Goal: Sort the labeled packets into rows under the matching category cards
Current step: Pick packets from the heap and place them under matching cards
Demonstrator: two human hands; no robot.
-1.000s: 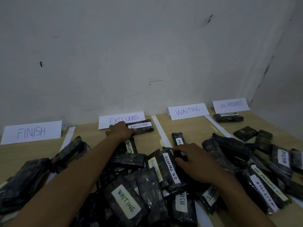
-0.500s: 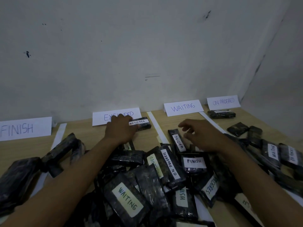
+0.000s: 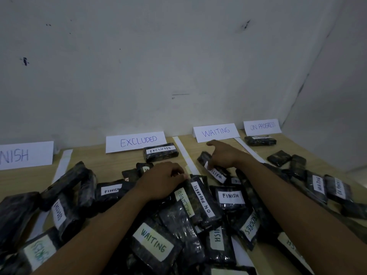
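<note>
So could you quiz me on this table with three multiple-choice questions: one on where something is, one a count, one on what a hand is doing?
1. Where does the separate EXCLUDED packet lie?
A. at the table's near edge
B. just in front of the EXCLUDED card
C. on top of the heap

2. How many category cards stand along the wall?
A. two
B. three
C. four

3. What is the right hand doing?
A. resting on a WAITING packet
B. lifting a card
C. hanging clear of the table

Answers:
1 B: it lies alone right below that card.
2 C: the FINISH card, EXCLUDED card, WAITING card and ON PROGRESS card are all in view.
3 A: the packet's label shows beside the thumb.
</note>
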